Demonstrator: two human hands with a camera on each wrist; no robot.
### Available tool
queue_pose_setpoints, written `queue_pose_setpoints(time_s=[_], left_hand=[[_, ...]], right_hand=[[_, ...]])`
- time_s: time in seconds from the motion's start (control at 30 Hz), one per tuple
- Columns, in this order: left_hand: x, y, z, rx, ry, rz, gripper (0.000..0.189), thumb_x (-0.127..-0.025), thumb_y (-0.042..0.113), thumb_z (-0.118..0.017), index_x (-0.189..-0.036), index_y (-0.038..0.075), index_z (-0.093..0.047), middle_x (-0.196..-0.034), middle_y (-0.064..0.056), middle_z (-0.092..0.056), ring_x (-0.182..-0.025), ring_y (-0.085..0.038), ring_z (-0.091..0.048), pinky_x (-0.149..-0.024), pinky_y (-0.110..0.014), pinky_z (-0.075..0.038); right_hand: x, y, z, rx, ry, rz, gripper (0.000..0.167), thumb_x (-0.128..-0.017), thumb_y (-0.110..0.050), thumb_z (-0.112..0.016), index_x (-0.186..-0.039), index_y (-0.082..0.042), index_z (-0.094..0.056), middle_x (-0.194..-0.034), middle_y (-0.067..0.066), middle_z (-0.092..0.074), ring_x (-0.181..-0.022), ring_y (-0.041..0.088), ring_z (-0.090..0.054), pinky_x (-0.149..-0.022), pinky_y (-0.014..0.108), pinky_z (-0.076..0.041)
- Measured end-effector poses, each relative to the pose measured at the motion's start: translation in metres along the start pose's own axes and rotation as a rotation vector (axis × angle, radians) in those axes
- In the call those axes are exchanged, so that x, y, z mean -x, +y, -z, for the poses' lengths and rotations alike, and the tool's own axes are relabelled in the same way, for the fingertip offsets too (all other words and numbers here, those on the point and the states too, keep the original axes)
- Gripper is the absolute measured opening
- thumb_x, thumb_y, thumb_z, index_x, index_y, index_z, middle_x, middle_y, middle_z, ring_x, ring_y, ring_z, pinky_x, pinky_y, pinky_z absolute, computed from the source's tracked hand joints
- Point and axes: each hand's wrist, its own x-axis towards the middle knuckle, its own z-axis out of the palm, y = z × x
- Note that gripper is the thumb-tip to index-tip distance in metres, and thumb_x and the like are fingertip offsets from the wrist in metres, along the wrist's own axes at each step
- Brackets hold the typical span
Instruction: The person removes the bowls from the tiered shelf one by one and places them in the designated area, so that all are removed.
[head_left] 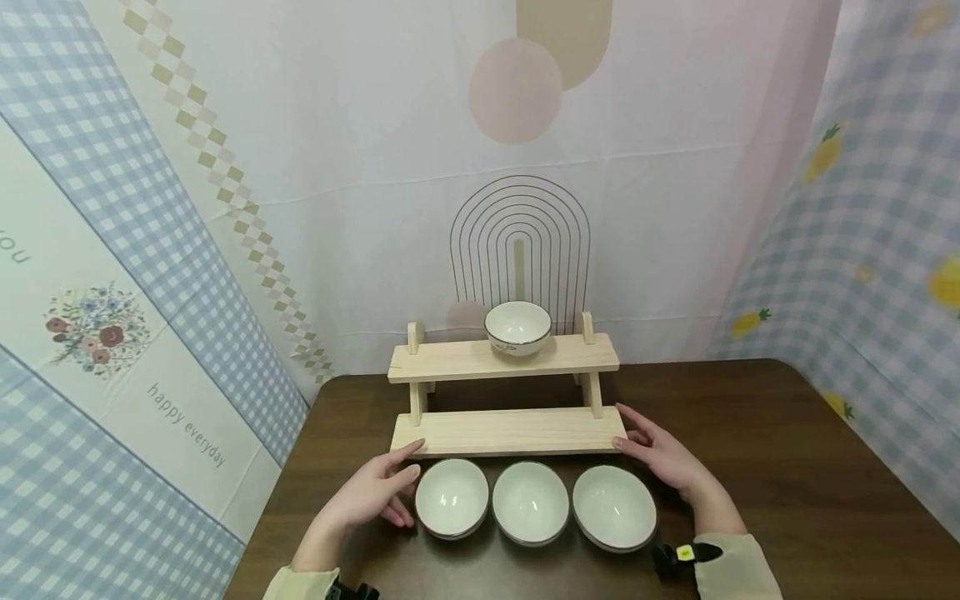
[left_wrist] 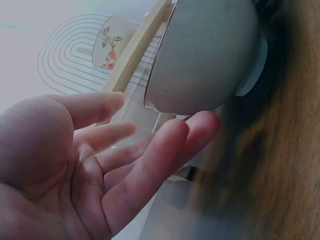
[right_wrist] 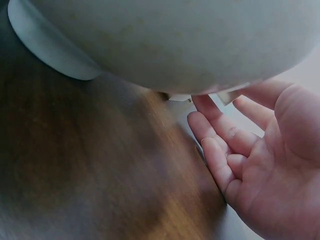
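Note:
A two-tier wooden display shelf [head_left: 502, 433] stands at the back of the table. My left hand [head_left: 371, 490] is at its lower left front corner, index fingertip at the board's edge and thumb near the left bowl [head_left: 452, 498]. Nothing lies between its loosely spread fingers in the left wrist view. At the lower board's right end is my right hand [head_left: 663, 454], thumb at the front corner and index finger at the back one. Beside the left bowl stand a middle bowl [head_left: 531, 503] and a right bowl [head_left: 615, 508], which partly hides the fingers in the right wrist view.
A white bowl [head_left: 517, 328] with a dark rim and floral decoration sits on the upper board. Behind the shelf hangs a patterned cloth [head_left: 375, 208]. Checked cloths hang at both sides of the dark wooden table [head_left: 795, 500].

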Motion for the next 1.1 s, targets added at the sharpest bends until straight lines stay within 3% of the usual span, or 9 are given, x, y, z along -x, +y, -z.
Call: queue_pose_setpoints(time_s=[0.17, 0.3, 0.6, 0.73, 0.97, 1.1], left_hand=[[0.0, 0.001, 0.0, -0.056, 0.027, -0.017, 0.062, -0.114, 0.026, -0.055, -0.167, 0.004, -0.033, -0.095, -0.016, -0.069, -0.068, -0.037, -0.075, -0.062, -0.048, -0.066], [0.0, 0.003, -0.001, -0.117, 0.09, -0.048, 0.06, -0.113, 0.023, -0.057, -0.164, 0.0, -0.037, -0.095, -0.013, -0.073, -0.073, -0.032, -0.074, -0.063, -0.042, -0.066], [-0.005, 0.012, -0.005, -0.056, 0.286, -0.102, 0.043, -0.111, 0.015, -0.058, -0.149, -0.002, -0.056, -0.102, -0.019, -0.075, -0.085, -0.031, -0.075, -0.069, -0.039, -0.065], [-0.014, 0.025, -0.006, -0.034, 0.337, -0.147, 0.038, -0.111, 0.012, -0.056, -0.145, -0.003, -0.06, -0.1, -0.018, -0.074, -0.088, -0.03, -0.075, -0.069, -0.037, -0.065], [-0.032, 0.062, -0.011, -0.047, 0.4, -0.238, 0.033, -0.111, 0.012, -0.057, -0.142, 0.006, -0.065, -0.103, -0.021, -0.073, -0.091, -0.029, -0.075, -0.07, -0.038, -0.066], [-0.044, 0.082, -0.017, -0.031, 0.414, -0.277, 0.033, -0.111, 0.012, -0.058, -0.143, 0.006, -0.064, -0.105, -0.021, -0.072, -0.094, -0.031, -0.075, -0.073, -0.038, -0.065]], right_hand=[[0.001, 0.001, 0.001, 0.002, 0.0, -0.001, 0.083, -0.105, -0.043, -0.068, -0.17, -0.012, -0.027, -0.153, 0.032, -0.05, -0.138, 0.046, -0.051, -0.113, 0.067, -0.043], [0.002, 0.001, 0.0, -0.001, 0.001, 0.0, 0.083, -0.105, -0.043, -0.068, -0.17, -0.013, -0.028, -0.151, 0.032, -0.052, -0.137, 0.045, -0.053, -0.113, 0.066, -0.043], [0.0, 0.001, -0.003, -0.007, -0.005, -0.001, 0.083, -0.105, -0.043, -0.069, -0.171, -0.014, -0.027, -0.149, 0.03, -0.055, -0.135, 0.043, -0.056, -0.113, 0.065, -0.044], [-0.001, -0.002, -0.002, 0.001, -0.008, -0.002, 0.084, -0.105, -0.045, -0.068, -0.171, -0.015, -0.026, -0.152, 0.031, -0.052, -0.137, 0.045, -0.053, -0.113, 0.067, -0.043], [-0.002, -0.002, -0.002, -0.001, -0.006, -0.001, 0.084, -0.105, -0.044, -0.068, -0.171, -0.014, -0.027, -0.151, 0.031, -0.053, -0.136, 0.044, -0.055, -0.114, 0.066, -0.043], [-0.001, -0.001, 0.0, 0.005, -0.006, 0.0, 0.084, -0.105, -0.044, -0.068, -0.171, -0.014, -0.026, -0.151, 0.032, -0.053, -0.136, 0.045, -0.054, -0.113, 0.067, -0.043]])
